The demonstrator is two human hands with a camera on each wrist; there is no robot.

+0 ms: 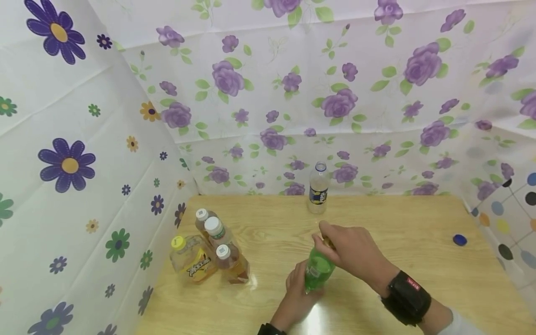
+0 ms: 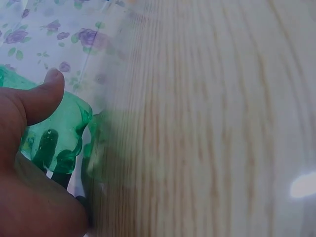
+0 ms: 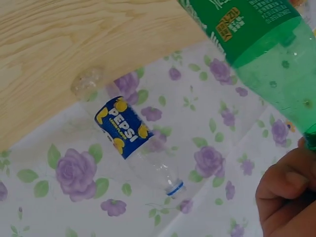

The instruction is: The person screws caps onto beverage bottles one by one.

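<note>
A green plastic bottle (image 1: 319, 271) is held slightly tilted over the wooden table. My left hand (image 1: 298, 291) grips its lower body, and the left wrist view shows the thumb lying across the green plastic (image 2: 59, 126). At the top, my right hand (image 1: 356, 251) pinches the cap end with thumb and curled fingers, which largely hide it. In the right wrist view the green label (image 3: 252, 29) and the bottle's shoulder show beside that hand (image 3: 289, 190). Behind stands a transparent Pepsi bottle (image 1: 318, 197) with no cap on its mouth.
A blue cap (image 1: 459, 239) lies on the table (image 1: 402, 211) at the right. On the left stand a yellow-capped bottle (image 1: 197, 258) and several white-capped bottles, the nearest with amber liquid (image 1: 234, 267). Flower-printed sheets (image 1: 268, 93) wall the back and sides.
</note>
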